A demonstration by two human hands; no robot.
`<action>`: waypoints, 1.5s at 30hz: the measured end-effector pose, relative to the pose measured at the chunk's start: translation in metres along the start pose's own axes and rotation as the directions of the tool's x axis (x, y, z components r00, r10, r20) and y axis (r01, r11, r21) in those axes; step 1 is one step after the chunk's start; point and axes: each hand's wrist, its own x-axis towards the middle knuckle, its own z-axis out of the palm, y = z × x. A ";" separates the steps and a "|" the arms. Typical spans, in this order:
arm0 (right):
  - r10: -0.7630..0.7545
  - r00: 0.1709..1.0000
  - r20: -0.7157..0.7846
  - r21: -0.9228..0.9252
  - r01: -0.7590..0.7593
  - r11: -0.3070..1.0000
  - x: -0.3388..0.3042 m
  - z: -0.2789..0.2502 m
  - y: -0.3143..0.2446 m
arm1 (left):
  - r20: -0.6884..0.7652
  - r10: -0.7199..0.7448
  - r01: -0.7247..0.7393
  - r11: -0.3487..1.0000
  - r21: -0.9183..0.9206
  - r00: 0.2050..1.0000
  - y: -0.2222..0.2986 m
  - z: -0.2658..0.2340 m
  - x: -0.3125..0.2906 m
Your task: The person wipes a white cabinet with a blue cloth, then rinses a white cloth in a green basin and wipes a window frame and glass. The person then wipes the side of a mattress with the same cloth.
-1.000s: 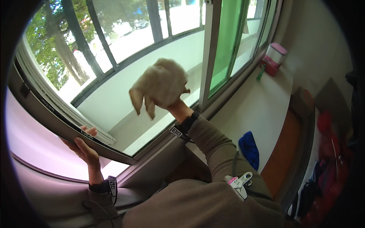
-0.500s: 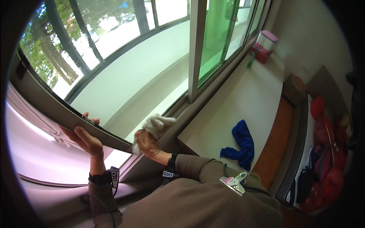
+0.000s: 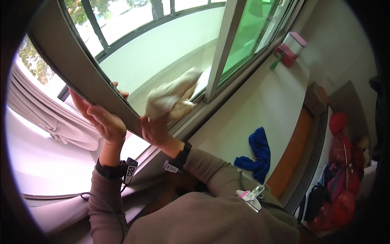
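My left hand [image 3: 107, 124] wraps round the grey-brown upright of a sliding window sash [image 3: 87, 61]; its fingertips show past the upright's other edge. Close beside the lower end of that upright, my right hand [image 3: 156, 132] clutches a whitish cloth [image 3: 172, 95]. The cloth is smeared by motion and fans out above the hand, over the lower window track [image 3: 195, 112]. Part of the right hand's fingers is hidden behind the cloth.
A white tabletop [image 3: 239, 107] runs along the sill at the right, bearing a blue cloth [image 3: 258, 152], a green bottle [image 3: 277, 62] and a pink-and-white container [image 3: 293, 44]. A pale curtain [image 3: 53, 118] hangs at the left. Red bags [image 3: 343, 150] are heaped at far right.
The sash has slid to the right with my left hand on it, and a gap shows beside the curtain. My right hand has swung the white cloth up and outward from the sash's lower corner.
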 end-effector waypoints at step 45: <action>-0.840 0.499 0.213 -0.701 0.677 0.224 0.249 -0.117 -0.261 | 0.636 -0.570 0.854 0.365 -0.370 0.520 -0.060 -0.029 0.004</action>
